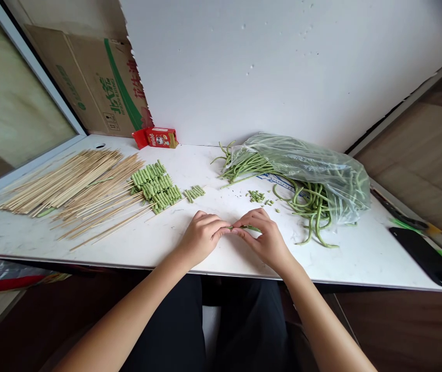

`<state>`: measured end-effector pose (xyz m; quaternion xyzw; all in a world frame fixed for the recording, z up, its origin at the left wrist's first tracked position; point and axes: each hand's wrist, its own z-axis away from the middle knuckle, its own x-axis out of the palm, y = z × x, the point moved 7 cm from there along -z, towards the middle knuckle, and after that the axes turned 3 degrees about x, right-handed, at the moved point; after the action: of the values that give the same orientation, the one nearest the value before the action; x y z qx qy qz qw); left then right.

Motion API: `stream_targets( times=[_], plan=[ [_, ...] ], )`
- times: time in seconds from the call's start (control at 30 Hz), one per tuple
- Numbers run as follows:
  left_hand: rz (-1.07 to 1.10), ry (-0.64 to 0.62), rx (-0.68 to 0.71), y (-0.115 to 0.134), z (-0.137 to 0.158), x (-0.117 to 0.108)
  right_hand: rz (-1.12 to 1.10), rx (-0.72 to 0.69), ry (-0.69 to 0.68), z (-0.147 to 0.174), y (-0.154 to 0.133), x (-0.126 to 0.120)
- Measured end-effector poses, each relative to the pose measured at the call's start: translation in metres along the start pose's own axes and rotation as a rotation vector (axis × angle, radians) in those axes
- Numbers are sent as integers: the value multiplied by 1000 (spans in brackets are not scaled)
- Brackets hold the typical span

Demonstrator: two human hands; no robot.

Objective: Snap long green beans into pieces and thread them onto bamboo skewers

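Observation:
Over the near middle of the table, my left hand [202,236] and my right hand [262,233] meet at the fingertips. Both are closed in a pinch on one green bean [250,228], mostly covered by my fingers; its end shows at the right hand. Just beyond my left hand lies a short row of cut bean pieces [194,194]. Left of that, bean pieces threaded on wooden skewers [154,186] form a green pile. Small bean scraps [255,196] are scattered beyond my right hand.
A clear plastic bag [306,160] spills long beans [317,206] at the right. Bare skewers [65,178] spread across the left. A red box [161,138] stands by the white back panel [283,72], near a cardboard box [92,82]. A black phone [426,256] lies at the right edge.

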<state>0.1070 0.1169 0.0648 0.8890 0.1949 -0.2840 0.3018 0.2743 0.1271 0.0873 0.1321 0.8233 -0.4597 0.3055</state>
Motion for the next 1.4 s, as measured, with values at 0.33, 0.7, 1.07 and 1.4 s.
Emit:
stream_targets(
  times=[0.33, 0.7, 1.07, 1.4],
  plan=[
    [58, -82, -14, 3, -1, 0, -12, -14, -78, 4, -3, 24],
    [209, -96, -92, -8, -1, 4, 214, 46, 231, 0, 26, -22],
    [378, -91, -280, -19, 8, 9, 402, 207, 332, 8, 71, -41],
    [331, -121, -214, -11, 8, 9, -1, -2, 2, 2, -4, 6]
  ],
)
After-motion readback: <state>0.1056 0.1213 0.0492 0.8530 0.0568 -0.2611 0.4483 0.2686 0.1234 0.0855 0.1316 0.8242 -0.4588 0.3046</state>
